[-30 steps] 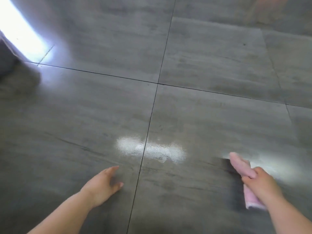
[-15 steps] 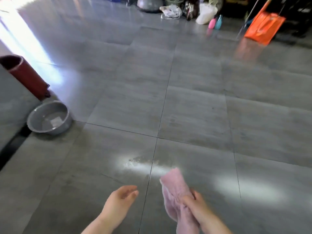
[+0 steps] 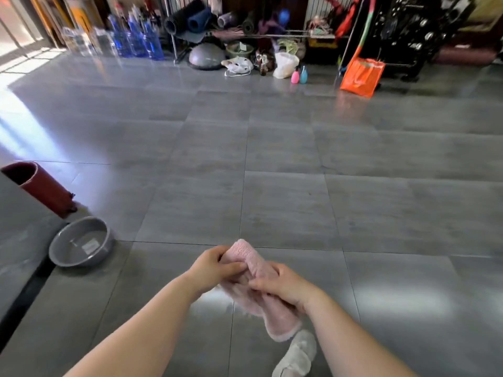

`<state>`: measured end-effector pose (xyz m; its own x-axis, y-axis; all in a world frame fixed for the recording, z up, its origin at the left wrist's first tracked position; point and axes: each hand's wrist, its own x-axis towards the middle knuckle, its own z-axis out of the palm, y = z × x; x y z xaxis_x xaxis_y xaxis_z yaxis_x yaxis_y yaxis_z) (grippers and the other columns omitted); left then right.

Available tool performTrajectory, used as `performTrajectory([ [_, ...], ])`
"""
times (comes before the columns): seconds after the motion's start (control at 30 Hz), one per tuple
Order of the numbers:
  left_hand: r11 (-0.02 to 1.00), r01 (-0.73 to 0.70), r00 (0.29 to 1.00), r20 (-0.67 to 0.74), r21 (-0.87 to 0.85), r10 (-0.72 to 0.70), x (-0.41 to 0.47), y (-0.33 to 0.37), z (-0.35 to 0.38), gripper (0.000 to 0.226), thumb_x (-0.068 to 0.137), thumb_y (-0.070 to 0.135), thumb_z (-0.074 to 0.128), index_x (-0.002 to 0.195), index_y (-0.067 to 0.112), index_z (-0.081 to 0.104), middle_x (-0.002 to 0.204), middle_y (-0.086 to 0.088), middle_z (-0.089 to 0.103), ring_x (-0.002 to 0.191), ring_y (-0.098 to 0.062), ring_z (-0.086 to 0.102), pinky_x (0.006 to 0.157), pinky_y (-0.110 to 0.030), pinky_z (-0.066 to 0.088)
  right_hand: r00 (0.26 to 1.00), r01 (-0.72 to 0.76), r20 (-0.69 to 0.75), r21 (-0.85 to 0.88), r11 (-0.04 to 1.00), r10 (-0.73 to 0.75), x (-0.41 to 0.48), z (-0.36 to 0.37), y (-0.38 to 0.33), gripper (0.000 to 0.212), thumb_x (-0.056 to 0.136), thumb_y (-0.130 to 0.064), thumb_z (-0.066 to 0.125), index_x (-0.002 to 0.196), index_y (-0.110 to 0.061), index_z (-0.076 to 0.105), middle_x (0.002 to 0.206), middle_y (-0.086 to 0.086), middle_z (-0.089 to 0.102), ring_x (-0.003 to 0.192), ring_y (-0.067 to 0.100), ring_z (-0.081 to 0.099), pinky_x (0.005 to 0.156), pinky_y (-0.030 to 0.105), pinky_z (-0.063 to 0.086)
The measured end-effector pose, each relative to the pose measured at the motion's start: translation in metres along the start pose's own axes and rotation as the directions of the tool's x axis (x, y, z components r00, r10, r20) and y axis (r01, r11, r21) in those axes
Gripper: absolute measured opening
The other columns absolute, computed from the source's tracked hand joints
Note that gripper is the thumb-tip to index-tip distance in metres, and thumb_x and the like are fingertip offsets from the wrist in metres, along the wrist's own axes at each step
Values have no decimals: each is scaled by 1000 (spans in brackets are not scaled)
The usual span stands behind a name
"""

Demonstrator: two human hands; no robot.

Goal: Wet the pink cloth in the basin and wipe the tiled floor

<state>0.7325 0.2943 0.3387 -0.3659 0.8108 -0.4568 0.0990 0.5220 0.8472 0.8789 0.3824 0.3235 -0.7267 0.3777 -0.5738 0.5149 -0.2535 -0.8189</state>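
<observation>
The pink cloth (image 3: 251,258) is bunched up in the air in front of me, above the grey tiled floor (image 3: 285,202). My left hand (image 3: 215,265) grips its upper left part. My right hand (image 3: 283,284) holds its middle from the right, and a loose end hangs down below that hand. The grey basin (image 3: 81,242) stands on the floor to the left, well away from both hands, with a little water and a small label in it.
A dark red bin (image 3: 38,186) stands behind the basin beside a raised grey ledge (image 3: 19,240). A grey slipper (image 3: 296,355) shows at the bottom. Bottles, mats, bags and an orange bag (image 3: 362,76) line the far wall. Wet shiny patches lie near me.
The view has lifted from the floor to the room. My right hand raised the cloth off the tiles, and my left hand came across and took hold of it too.
</observation>
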Motion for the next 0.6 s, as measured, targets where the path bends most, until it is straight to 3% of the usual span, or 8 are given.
performTrajectory([
  [0.1, 996, -12, 999, -37, 87, 15, 37, 28, 10, 20, 60, 34, 70, 73, 29, 55, 72, 9, 60, 73, -11, 57, 63, -18, 45, 994, 56, -90, -43, 998, -59, 21, -35, -14, 23, 65, -13, 69, 79, -25, 54, 71, -9, 57, 54, -6, 54, 54, 6, 44],
  [0.2, 989, 12, 997, -76, 149, -1, 78, 55, 23, 21, 76, 23, 70, 69, 25, 50, 67, 9, 54, 64, -5, 50, 55, -15, 37, 985, 52, -160, -105, 993, -69, 45, -81, -26, 29, 76, -4, 61, 73, -31, 50, 70, -11, 54, 59, -1, 48, 49, 3, 38],
  [0.27, 987, 36, 996, -88, 155, -22, 109, 70, 33, 21, 79, 21, 67, 69, 24, 50, 68, 8, 54, 63, -5, 49, 56, -15, 37, 980, 45, -184, -181, 983, -78, 62, -115, -33, 29, 79, -5, 58, 71, -32, 49, 69, -12, 53, 61, 1, 47, 54, 6, 39],
  [0.37, 986, 85, 990, -120, 140, -69, 151, 92, 46, 20, 81, 25, 65, 69, 26, 48, 69, 9, 54, 63, -3, 49, 54, -14, 36, 980, 2, -195, -226, 974, -48, 90, -161, -44, 18, 78, -18, 61, 73, -31, 51, 73, -13, 57, 70, 7, 52, 70, 23, 46],
  [0.43, 985, 117, 983, -152, 123, -98, 176, 101, 52, 23, 82, 27, 63, 66, 26, 46, 66, 9, 51, 61, -4, 46, 53, -15, 35, 982, -46, -187, -240, 970, 1, 109, -188, -53, 9, 79, -27, 62, 74, -26, 55, 74, -11, 58, 73, 9, 53, 70, 24, 45],
  [0.53, 978, 161, 971, -199, 132, -133, 214, 112, 54, 31, 85, 27, 59, 61, 23, 40, 63, 8, 46, 58, -4, 41, 50, -14, 31, 990, -55, -143, -321, 946, 9, 142, -219, -67, 25, 81, -31, 61, 92, -9, 61, 85, 1, 61, 79, 12, 52, 75, 27, 43],
  [0.6, 980, 171, 964, -220, 97, -147, 241, 119, 47, 32, 87, 24, 57, 60, 23, 40, 61, 8, 45, 57, -3, 41, 47, -12, 34, 992, -72, -121, -345, 936, 31, 165, -233, -78, 33, 84, -33, 58, 103, -6, 60, 97, 7, 65, 88, 17, 57, 80, 30, 46],
])
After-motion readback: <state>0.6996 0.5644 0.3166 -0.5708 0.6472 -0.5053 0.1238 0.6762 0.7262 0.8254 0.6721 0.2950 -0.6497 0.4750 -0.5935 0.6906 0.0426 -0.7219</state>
